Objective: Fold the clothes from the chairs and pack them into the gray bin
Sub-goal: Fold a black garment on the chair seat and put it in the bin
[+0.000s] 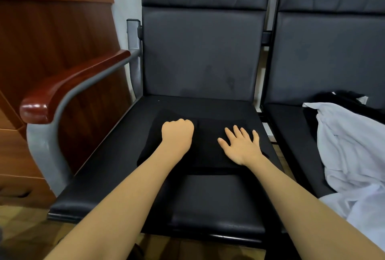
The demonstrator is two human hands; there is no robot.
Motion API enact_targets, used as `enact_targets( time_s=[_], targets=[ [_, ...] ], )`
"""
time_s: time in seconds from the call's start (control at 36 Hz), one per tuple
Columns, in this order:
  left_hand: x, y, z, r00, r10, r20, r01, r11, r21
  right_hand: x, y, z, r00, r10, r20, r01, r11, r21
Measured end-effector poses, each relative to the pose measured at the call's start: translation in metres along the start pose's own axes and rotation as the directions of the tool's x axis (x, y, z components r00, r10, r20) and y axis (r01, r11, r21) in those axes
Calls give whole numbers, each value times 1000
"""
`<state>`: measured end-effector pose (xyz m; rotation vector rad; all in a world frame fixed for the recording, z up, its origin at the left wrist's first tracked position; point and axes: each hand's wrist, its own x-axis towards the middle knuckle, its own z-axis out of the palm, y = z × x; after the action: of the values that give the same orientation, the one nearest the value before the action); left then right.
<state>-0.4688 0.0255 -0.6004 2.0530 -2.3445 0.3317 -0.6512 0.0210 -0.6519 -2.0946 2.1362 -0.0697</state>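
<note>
A black cloth [208, 145] lay folded on the chair [200, 57]. The left hand [177, 132] gripped it; the right hand [241, 145] pressed flat.

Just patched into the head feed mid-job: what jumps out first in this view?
Two bare forearms reach onto the seat of a black chair, both hands on a dark folded garment. The left hand is curled into a fist on it, while the right hand lies flat with fingers spread. At the right edge, a white garment is heaped unfolded on the neighbouring chair, and a glossy wooden armrest stands out at left.
</note>
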Motion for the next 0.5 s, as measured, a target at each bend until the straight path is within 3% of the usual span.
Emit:
enact_targets(
  time_s=[0.11,0.22,0.33,0.42,0.5],
  targets=[
    [8,5,-22,993,-107,-51,95,977,-190,-2,-5,-7,973,-7,-232,52,981,189],
    [21,18,-43,976,-187,-114,137,928,-347,-5,2,-19,946,26,-323,74,953,293],
    [32,45,-54,966,-200,-161,92,856,-508,-10,16,-31,902,163,-399,54,876,479],
    [37,73,-52,985,-146,-89,48,737,-674,-15,26,-40,868,282,-408,32,789,614],
    [34,99,-50,994,43,105,56,619,-783,-17,37,-44,862,359,-358,-6,713,701]
  ],
)
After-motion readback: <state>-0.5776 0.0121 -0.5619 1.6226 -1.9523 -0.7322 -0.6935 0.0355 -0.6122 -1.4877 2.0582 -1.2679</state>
